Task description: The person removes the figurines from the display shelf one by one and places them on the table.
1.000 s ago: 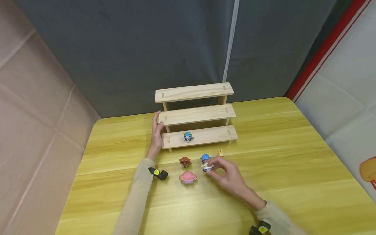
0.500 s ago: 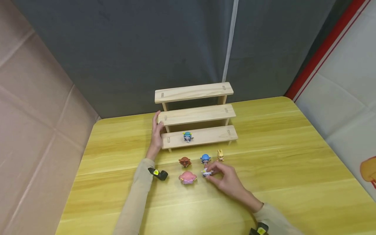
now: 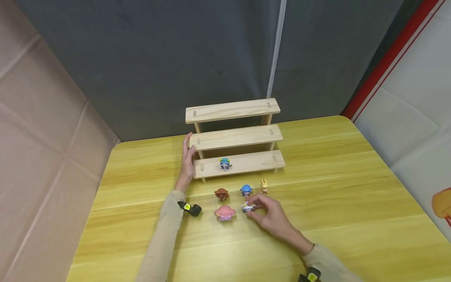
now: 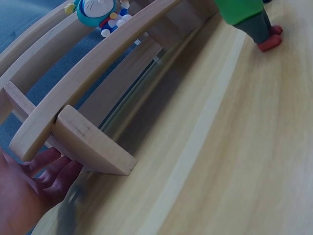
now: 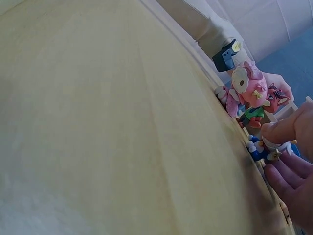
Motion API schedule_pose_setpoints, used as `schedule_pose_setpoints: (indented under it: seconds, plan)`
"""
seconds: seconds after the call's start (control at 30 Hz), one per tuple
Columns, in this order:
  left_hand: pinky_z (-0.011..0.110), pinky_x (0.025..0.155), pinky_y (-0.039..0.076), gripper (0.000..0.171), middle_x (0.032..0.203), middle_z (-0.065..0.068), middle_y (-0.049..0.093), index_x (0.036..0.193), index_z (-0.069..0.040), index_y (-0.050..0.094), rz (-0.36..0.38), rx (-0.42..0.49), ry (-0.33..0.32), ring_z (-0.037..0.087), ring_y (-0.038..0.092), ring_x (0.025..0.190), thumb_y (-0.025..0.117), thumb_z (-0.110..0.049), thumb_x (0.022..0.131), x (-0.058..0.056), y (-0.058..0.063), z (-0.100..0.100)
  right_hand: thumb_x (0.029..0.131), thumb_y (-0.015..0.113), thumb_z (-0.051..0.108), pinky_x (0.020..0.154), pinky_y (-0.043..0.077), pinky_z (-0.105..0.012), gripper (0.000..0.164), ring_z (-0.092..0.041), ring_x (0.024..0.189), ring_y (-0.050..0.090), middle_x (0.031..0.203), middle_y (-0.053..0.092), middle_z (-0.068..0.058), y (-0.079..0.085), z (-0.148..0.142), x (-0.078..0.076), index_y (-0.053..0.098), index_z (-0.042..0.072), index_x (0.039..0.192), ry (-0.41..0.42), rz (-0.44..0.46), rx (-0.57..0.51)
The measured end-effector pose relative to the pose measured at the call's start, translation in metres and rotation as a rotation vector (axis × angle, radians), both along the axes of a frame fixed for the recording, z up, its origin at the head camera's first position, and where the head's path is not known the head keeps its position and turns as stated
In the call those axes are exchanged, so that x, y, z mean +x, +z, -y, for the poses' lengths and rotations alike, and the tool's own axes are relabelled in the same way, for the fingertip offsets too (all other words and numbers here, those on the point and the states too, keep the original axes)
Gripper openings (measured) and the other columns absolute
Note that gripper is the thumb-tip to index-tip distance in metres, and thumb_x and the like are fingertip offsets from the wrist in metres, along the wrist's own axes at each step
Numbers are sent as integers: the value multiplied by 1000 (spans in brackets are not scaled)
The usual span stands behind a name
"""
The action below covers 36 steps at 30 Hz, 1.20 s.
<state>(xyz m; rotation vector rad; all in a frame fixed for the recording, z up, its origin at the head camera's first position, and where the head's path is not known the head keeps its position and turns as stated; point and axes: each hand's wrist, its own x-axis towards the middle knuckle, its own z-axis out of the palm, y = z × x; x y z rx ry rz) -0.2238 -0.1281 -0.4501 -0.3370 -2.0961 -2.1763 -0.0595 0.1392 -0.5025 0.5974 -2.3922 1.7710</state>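
Observation:
A three-tier wooden display stand [image 3: 237,137] stands at the back of the table. My left hand [image 3: 187,162] grips its left end, with thumb and fingers about the end of the middle plank; in the left wrist view several fingers [image 4: 54,171] show beside a leg. On the lowest plank sits a figurine with a teal hat [image 3: 224,164]. My right hand [image 3: 273,213] pinches a small white-and-blue figurine [image 3: 248,207] between thumb and fingers, low over or on the table; contact cannot be told. Close by are a blue-hatted figurine [image 3: 246,190] and a pink figurine [image 3: 224,213].
A brown-red fox-like figurine [image 3: 222,194] stands before the stand's lowest plank, and a yellow long-eared figurine [image 3: 264,186] to the right. The wooden table [image 3: 338,188] reaches a dark curtain [image 3: 151,70] behind the stand.
The right hand has come slightly toward the front with the white-and-blue figurine, uncovering the blue-hatted and yellow figurines. Over the last half second it barely moved. My left hand stays put.

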Motion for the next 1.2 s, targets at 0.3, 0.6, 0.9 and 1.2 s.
schedule_pose_setpoints:
  seconds: [0.3,0.6,0.9,1.2]
  plan:
    - [45,111,24,58,169,17,7,159,-2,20,7,4,8,31,25,140,32,-12,103,0,1,1,72,80,-15,84,60,-34,39,-28,102,69,115,69,-21,9,-1,2,67,4,103,5,-88,6]
    - [42,109,24,58,170,17,4,160,-5,19,-7,9,22,31,26,139,30,-13,103,-19,-25,5,75,82,-7,84,60,-36,36,-26,100,68,112,70,-17,21,-5,-2,66,2,106,-14,-170,36]
    - [47,112,22,58,170,10,9,160,-11,23,-41,-5,31,28,24,143,32,-20,103,-20,-31,4,76,83,-5,85,59,-37,37,-29,99,68,110,71,-16,29,-2,-11,66,1,108,-41,-263,52]
    - [54,118,17,59,170,10,8,160,-9,21,-49,-22,30,29,16,151,32,-21,103,-20,-32,3,80,80,-5,86,59,-37,34,-31,97,69,112,71,-16,37,3,-18,66,1,110,-43,-205,31]
